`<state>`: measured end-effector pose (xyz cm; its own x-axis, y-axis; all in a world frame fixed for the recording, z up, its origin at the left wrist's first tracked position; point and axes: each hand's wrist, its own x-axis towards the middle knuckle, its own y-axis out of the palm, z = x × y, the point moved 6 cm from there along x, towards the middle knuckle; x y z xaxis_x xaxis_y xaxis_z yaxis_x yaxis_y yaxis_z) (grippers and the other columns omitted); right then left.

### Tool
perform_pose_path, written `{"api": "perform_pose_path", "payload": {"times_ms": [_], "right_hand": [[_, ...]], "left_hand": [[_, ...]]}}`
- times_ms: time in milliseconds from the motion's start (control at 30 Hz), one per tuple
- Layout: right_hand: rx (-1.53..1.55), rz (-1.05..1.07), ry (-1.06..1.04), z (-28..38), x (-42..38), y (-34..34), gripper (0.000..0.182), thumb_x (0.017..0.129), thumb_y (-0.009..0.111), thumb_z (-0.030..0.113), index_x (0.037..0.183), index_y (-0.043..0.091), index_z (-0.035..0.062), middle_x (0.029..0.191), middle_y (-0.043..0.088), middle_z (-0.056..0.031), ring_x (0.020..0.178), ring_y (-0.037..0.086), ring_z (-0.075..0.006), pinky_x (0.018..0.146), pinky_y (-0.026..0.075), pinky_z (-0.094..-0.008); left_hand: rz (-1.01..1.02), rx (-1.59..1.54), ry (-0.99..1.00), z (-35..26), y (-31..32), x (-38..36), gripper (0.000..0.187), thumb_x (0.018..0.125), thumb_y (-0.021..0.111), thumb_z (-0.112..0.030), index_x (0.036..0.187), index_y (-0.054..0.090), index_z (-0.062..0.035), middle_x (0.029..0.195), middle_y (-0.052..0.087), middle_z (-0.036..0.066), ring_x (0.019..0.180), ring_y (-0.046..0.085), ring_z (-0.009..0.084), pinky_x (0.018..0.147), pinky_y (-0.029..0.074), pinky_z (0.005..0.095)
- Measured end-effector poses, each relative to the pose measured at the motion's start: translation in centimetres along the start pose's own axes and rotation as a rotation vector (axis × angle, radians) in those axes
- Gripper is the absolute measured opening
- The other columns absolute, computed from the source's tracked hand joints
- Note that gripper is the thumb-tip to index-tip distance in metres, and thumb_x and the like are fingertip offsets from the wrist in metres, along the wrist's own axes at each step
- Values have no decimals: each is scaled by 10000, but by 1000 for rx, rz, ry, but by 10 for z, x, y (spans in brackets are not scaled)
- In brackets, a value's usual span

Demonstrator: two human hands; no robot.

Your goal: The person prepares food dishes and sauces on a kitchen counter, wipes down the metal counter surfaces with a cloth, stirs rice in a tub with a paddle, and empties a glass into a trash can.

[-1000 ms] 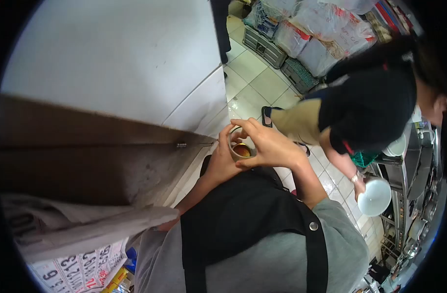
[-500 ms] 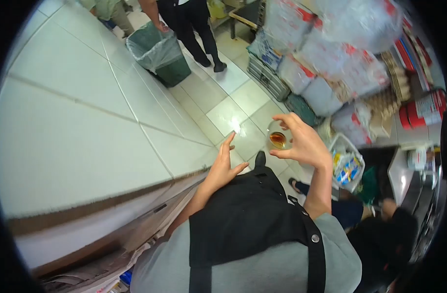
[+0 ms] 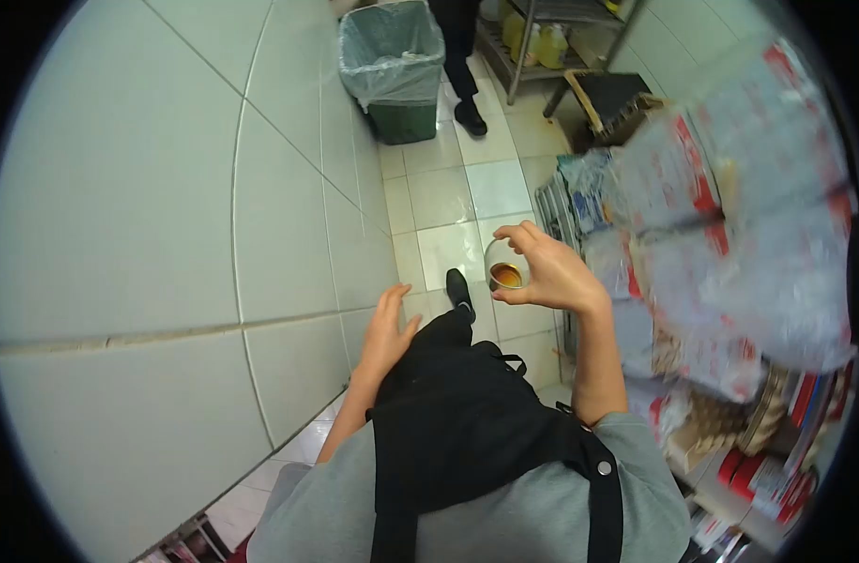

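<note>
A clear drinking glass (image 3: 507, 273) with a little amber-brown liquid at its bottom is gripped by the rim in my right hand (image 3: 551, 270), thumb on one side and fingers on the other. I look down into its opening. My left hand (image 3: 389, 328) hangs free with its fingers apart, close to the tiled wall (image 3: 288, 225), and holds nothing. Below both hands are my black apron (image 3: 457, 403) and one black shoe (image 3: 458, 289) on the tiled floor (image 3: 443, 202).
Ahead stands a green bin (image 3: 401, 117) with a clear liner, and beside it a person's leg (image 3: 460, 75). A metal shelf (image 3: 532, 70) holds yellow bottles. Along the right are stacked plastic-wrapped packs (image 3: 720, 235), egg trays (image 3: 715, 422) and a low black-topped stool (image 3: 612, 98).
I have walked forward past the wall corner, so the bin and stacked packs are nearer. The glass stays in my right hand. The other person has moved toward the top edge.
</note>
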<state>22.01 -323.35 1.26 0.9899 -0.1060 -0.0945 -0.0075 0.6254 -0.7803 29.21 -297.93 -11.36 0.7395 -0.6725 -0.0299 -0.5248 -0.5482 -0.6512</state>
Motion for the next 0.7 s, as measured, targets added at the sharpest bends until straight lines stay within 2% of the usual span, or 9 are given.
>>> {"api": "perform_pose_path", "payload": {"times_ms": [33, 67, 100, 167, 200, 367, 500, 567, 700], "right_hand": [[-15, 15, -24, -6, 20, -4, 725, 649, 840, 327, 1245, 522, 64, 1116, 570, -128, 1016, 620, -296, 858, 509, -390], [10, 30, -40, -13, 38, -9, 725, 650, 833, 339, 1244, 527, 59, 1135, 573, -144, 1021, 620, -322, 863, 509, -402], [36, 43, -50, -20, 56, -16, 725, 650, 826, 352, 1242, 532, 53, 1155, 575, -160, 1026, 620, -348, 869, 510, -415], [45, 74, -69, -36, 88, -36, 720, 653, 821, 346, 1245, 531, 57, 1155, 575, -160, 1037, 622, -327, 869, 510, -413], [52, 83, -35, -46, 101, -46, 721, 653, 817, 340, 1251, 529, 59, 1149, 575, -160, 1048, 617, -322, 874, 508, -411], [5, 53, 84, -116, 169, -107, 736, 643, 801, 317, 1274, 525, 59, 1156, 575, -160, 1069, 618, -317, 889, 506, -404], [-58, 99, 124, -169, 242, -143, 765, 620, 816, 321, 1277, 526, 57, 1167, 576, -165, 1061, 621, -330, 888, 510, -412], [-73, 140, 82, -184, 289, -160, 773, 613, 822, 318, 1277, 525, 55, 1169, 576, -170, 1065, 620, -327, 893, 510, -417], [-117, 218, -80, -195, 411, -197, 756, 620, 825, 307, 1265, 527, 51, 1181, 577, -173, 1067, 618, -326, 891, 507, -417]], "left_hand": [[-70, -13, -50, 5, -7, 14, 529, 835, 700, -88, 1320, 491, -62, 1330, 516, 152, 1071, 599, 306, 921, 493, 410], [-128, -11, -121, 3, -17, 32, 443, 855, 674, -105, 1270, 534, -36, 1324, 532, 167, 1080, 607, 335, 916, 495, 405], [-150, -21, -129, 6, -23, 54, 443, 855, 674, -105, 1270, 534, -36, 1324, 532, 167, 1080, 607, 335, 916, 495, 405], [-305, -27, -116, 7, -41, 100, 375, 862, 652, -70, 1227, 574, -35, 1282, 565, 161, 1036, 617, 322, 892, 501, 396], [-314, -29, -129, 1, -47, 123, 375, 862, 652, -70, 1227, 574, -35, 1282, 565, 161, 1036, 617, 322, 892, 501, 396], [-591, 55, 104, -49, -115, 266, 262, 880, 613, -29, 1141, 629, -15, 1237, 595, 145, 1060, 610, 289, 869, 509, 374], [-790, 29, 151, -74, -170, 347, 232, 881, 604, -11, 1109, 646, -16, 1244, 596, 132, 1076, 606, 288, 862, 514, 376], [-980, 179, 149, -76, -193, 364, 212, 892, 583, 10, 1082, 673, -11, 1250, 609, 121, 1061, 615, 248, 826, 536, 350], [-1178, 292, 15, -71, -217, 378, 220, 882, 571, 50, 1068, 667, -18, 1216, 611, 132, 1071, 606, 276, 846, 520, 372]]}}
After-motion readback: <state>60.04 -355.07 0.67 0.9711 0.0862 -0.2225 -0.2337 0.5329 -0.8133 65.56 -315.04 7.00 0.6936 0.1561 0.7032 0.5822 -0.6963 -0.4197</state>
